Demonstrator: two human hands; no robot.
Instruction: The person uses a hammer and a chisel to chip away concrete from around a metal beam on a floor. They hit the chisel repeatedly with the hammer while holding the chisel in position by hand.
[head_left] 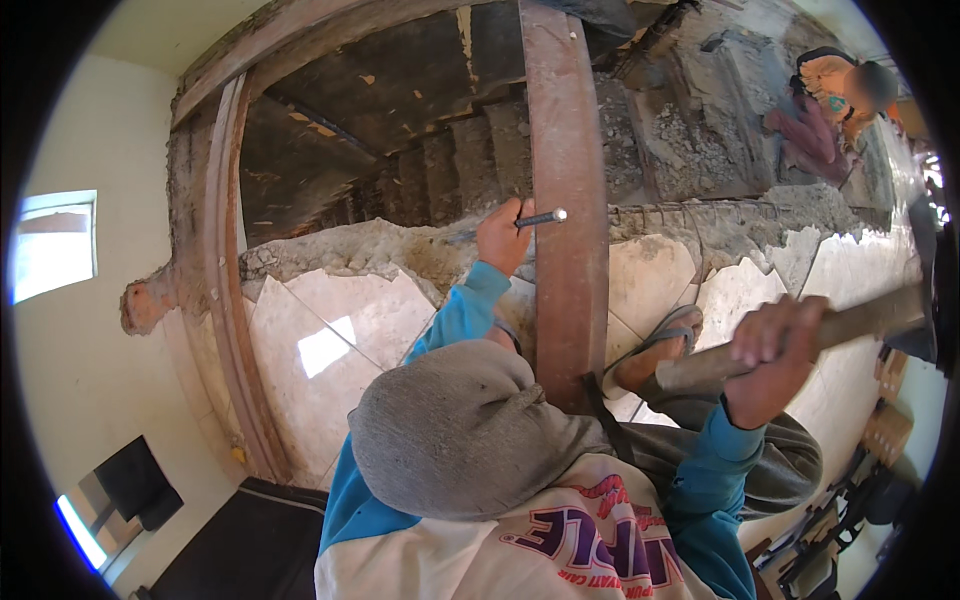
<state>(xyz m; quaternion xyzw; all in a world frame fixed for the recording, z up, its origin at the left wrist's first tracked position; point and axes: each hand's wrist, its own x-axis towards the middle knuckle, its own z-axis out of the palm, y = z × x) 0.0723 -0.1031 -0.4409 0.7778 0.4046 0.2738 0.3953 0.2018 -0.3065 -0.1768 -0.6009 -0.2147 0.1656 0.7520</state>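
Observation:
My left hand (503, 238) is closed around a metal chisel (545, 218), its blunt end pointing right across the reddish beam. The working end meets the broken concrete edge (390, 238), partly hidden by the hand. Out to the right, my right hand (775, 350) is wrapped round the thick wooden handle of a hammer (870, 317), raised above the tiled floor. A dark shape at the handle's far end looks like the hammer's head, near the rim of the picture. Both of my sleeves are blue.
A long reddish beam (568, 180) runs between my legs toward the far side. Beyond the broken edge, a dark opening holds steps (440, 170). Cracked tiles (330, 320) lie along this side. Another person (825, 115) in orange sits at the far right near rubble (690, 140).

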